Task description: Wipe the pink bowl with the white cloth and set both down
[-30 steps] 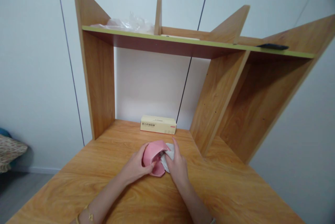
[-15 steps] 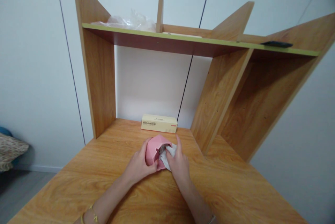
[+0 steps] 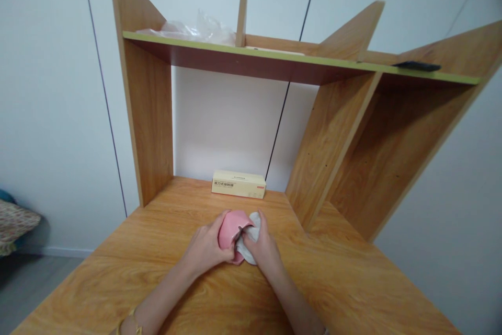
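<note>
Pink faceted container (image 3: pixel 230 230) sits lower in view than 0.5 s ago, rim notched; left hand (image 3: pixel 207 249) grips it, right hand (image 3: pixel 267 249) holds white cloth (image 3: pixel 253 226) at its opening.

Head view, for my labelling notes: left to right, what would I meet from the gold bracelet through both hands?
Gold bracelet → left hand → pink faceted container → white cloth → right hand.

Both forearms (image 3: pixel 167 290) are extended forward and angled inward; the left hand (image 3: pixel 207 245) is curled in a grasp, the right hand (image 3: pixel 265 250) bent close beside it.
</note>
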A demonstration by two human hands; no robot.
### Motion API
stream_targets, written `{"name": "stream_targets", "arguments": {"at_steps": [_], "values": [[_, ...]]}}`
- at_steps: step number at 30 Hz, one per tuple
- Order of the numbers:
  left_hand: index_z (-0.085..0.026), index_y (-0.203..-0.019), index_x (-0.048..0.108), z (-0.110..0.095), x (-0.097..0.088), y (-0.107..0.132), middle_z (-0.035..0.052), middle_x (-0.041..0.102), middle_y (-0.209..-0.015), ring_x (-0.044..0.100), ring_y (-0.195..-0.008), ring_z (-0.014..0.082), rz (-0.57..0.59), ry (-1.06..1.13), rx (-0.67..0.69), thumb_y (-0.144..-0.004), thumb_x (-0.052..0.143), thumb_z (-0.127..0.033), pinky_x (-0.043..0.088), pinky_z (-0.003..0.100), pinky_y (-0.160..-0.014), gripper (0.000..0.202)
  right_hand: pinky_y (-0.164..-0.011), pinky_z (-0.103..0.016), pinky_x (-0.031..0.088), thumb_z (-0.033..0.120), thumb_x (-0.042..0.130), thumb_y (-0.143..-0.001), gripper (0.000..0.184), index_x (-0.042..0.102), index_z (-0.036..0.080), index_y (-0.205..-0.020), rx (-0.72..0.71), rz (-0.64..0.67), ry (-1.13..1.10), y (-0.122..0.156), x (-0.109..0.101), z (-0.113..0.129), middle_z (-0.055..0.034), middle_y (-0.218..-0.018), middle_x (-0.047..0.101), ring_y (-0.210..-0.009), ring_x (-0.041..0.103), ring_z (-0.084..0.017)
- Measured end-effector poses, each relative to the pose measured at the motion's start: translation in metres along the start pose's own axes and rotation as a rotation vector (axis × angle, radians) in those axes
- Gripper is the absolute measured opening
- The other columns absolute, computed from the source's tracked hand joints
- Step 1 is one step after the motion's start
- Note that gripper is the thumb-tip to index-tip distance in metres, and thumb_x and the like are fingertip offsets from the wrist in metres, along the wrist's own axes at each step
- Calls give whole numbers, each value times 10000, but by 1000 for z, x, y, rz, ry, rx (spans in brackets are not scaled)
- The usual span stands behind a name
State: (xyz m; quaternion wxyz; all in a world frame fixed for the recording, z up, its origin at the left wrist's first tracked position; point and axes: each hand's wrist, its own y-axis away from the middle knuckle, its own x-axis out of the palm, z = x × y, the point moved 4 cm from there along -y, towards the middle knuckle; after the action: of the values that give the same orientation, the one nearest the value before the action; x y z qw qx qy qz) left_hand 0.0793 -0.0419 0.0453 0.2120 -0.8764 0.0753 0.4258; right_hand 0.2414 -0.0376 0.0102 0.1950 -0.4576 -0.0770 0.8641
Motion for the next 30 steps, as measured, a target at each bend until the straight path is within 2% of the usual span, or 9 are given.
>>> {"name": "stream_targets", "arguments": {"at_steps": [4, 8, 11, 16, 20, 22, 25, 27, 30], "values": [[-185, -1288, 380, -1, -1, -1, 72, 652, -951, 616, -823, 246, 53, -35, -12, -643, 561, -312, 449, 304, -738, 681, -565, -260, 408, 294, 512, -763, 691, 191, 196, -1368, -33, -20, 88, 1, -8, 3, -70, -884, 662, -715, 639, -223], [-156, -1310, 355, -5, -2, 0, 82, 655, -901, 617, -774, 253, 101, -58, 19, -634, 556, -299, 453, 316, -704, 720, -645, -279, 418, 305, 531, -757, 661, 254, 211, -1349, -219, -160, 188, 3, -25, 11, -79, -920, 653, -797, 620, -235], [-168, -1353, 274, -8, -1, 1, 73, 657, -899, 618, -778, 257, 105, -25, 85, -642, 560, -300, 451, 327, -716, 777, -688, -285, 422, 333, 553, -745, 659, 289, 207, -1335, -270, -175, 195, 4, -28, 11, -88, -955, 649, -845, 609, -238], [-227, -1376, 203, -4, 6, 3, 90, 610, -1071, 587, -924, 281, 61, 82, 101, -717, 548, -353, 429, 382, -810, 755, -657, -295, 437, 306, 514, -767, 636, 272, 191, -1344, -168, -83, 77, 1, -20, 0, -83, -906, 664, -798, 629, -241], [-188, -1385, 114, 1, 17, 2, 133, 389, -1332, 424, -1166, 264, -52, 380, 138, -715, 610, -377, 340, 378, -960, 855, -683, -309, 452, 322, 444, -791, 576, 307, 171, -1330, -81, -145, -164, -1, -16, -7, -99, -972, 649, -830, 622, -237], [-158, -1381, 56, 2, 23, 1, 156, 371, -1333, 414, -1176, 245, -70, 521, 167, -720, 621, -368, 333, 360, -971, 894, -733, -304, 455, 330, 418, -792, 566, 322, 150, -1320, -49, -191, -328, -3, -14, -8, -109, -1051, 621, -908, 601, -222], [-150, -1356, 100, 1, 26, 1, 146, 451, -1260, 478, -1110, 220, -59, 584, 174, -736, 603, -326, 361, 343, -947, 818, -757, -282, 455, 307, 419, -774, 575, 323, 133, -1314, -30, -174, -459, -5, -9, -5, -107, -1094, 600, -940, 589, -197], [-155, -1327, 168, 0, 22, 1, 126, 501, -1205, 515, -1056, 219, -65, 533, 130, -723, 602, -314, 391, 342, -913, 760, -722, -275, 459, 283, 443, -754, 600, 308, 137, -1321, -2, -145, -405, -5, -9, -3, -102, -1064, 613, -890, 605, -195], [-171, -1295, 235, -2, 15, 2, 91, 577, -1089, 573, -938, 223, -58, 405, 67, -686, 610, -323, 443, 334, -823, 731, -652, -277, 448, 271, 484, -742, 626, 299, 156, -1328, 35, -126, -185, -4, -16, -2, -92, -950, 651, -798, 623, -213]]}}
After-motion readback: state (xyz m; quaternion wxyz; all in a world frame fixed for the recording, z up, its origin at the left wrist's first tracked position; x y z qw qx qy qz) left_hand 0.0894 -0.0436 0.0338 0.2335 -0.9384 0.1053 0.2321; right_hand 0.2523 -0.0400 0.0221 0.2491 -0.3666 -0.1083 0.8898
